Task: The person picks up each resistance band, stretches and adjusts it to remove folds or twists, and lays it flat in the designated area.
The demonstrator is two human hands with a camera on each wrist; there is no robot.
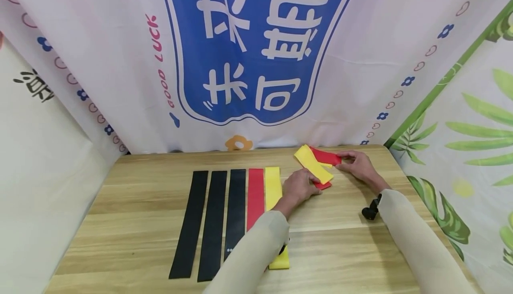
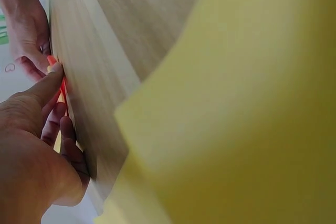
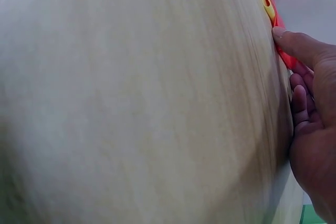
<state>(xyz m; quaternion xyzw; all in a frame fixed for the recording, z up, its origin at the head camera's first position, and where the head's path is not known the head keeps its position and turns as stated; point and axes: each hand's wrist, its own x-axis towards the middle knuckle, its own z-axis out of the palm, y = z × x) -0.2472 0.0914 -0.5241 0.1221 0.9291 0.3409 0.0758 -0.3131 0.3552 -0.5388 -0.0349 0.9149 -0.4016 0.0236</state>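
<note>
Near the far right of the table, a red resistance band lies crossed with a folded yellow resistance band. My right hand pinches the red band's right end between thumb and fingers; the right wrist view shows the thumb on the red band. My left hand is at the pile's near end, where a red end sticks out from under the yellow one. In the left wrist view its fingers hold the red band. How much of the yellow it also grips is hidden.
Left of the pile, several bands lie side by side: black ones, a red one and a yellow one, the latter two partly under my left sleeve. A printed curtain hangs behind the wooden table.
</note>
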